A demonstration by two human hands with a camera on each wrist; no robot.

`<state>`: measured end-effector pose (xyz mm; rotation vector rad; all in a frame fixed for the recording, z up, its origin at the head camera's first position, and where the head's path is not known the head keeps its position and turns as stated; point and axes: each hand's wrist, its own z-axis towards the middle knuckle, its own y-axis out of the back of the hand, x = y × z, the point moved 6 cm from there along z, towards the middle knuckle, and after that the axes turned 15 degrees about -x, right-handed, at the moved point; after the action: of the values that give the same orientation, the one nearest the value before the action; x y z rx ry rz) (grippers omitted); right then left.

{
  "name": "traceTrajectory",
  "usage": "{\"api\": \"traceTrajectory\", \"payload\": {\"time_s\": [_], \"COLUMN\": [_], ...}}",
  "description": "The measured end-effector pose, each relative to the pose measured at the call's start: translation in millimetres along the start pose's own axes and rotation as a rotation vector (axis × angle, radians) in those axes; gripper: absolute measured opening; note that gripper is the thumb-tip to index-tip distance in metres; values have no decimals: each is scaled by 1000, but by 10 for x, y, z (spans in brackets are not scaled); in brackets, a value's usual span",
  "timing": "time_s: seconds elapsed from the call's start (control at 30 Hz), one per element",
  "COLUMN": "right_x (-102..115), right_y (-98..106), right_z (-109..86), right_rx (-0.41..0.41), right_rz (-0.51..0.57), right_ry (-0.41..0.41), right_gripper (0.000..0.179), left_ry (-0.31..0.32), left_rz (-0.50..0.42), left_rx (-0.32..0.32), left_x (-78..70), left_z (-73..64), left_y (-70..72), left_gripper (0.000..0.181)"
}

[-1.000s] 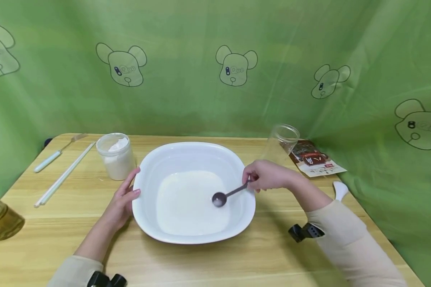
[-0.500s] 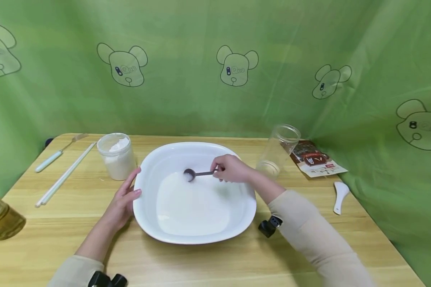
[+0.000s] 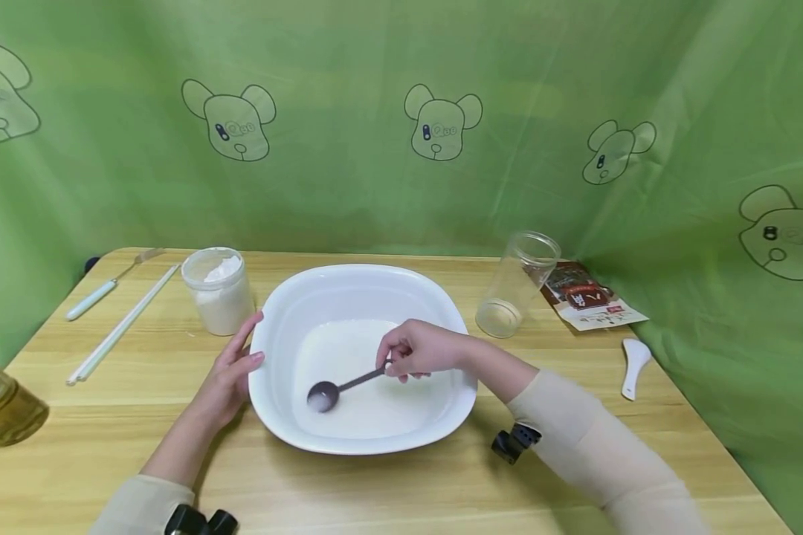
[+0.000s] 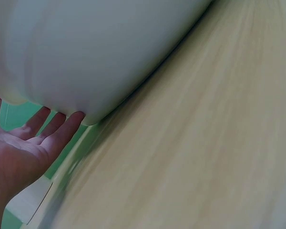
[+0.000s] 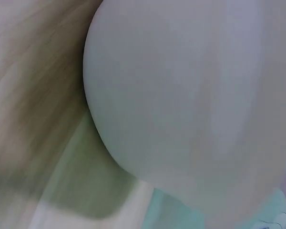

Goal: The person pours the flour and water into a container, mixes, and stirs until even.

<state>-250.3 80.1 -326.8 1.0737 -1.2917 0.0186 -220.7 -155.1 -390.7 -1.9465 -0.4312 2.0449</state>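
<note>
Head view: white basin (image 3: pixel 358 291) at centre of frame, milky liquid (image 3: pixel 368 417) in its bottom. Right hand (image 3: pixel 418 349), right of centre, pinches the handle end of a dark spoon (image 3: pixel 349 384), fingers curled; spoon's bowl lies over the liquid, left of the basin's middle. Left hand (image 3: pixel 224 383) rests at the basin's left edge, thumb and fingers spread. Left wrist view adds what the head view hides: fingers nearly straight, tips touching the basin's outer wall, lower left of frame. Right wrist view is mostly outer wall; spoon and grip cannot be made out there. Only the head view shows the jar of white powder (image 3: pixel 221 308), upper left, and the clear container (image 3: pixel 518 279), upper right.
</note>
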Motion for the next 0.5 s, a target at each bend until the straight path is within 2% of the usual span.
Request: {"api": "traceTrajectory", "payload": {"time_s": [0.13,0.27,0.4,0.5], "right_x": [5,-61,-104,-114], "right_y": [95,254,440,590], "right_z": [-188,-342,-455,-495], "right_rx": [48,49,21,-41], "right_rz": [-17,-34,-93,-172], "right_ry": [1,-11,-17,-34], "right_gripper": [9,9,9,10], "left_ry": [0,-1,-1,1], "left_rz": [4,1,1,7], "left_rx": [-5,-5,-3,-7], "left_x": [3,4,3,-1], "left_z": [5,5,1,0], "left_y": [5,6,2,1], "left_gripper": [57,57,56,57]}}
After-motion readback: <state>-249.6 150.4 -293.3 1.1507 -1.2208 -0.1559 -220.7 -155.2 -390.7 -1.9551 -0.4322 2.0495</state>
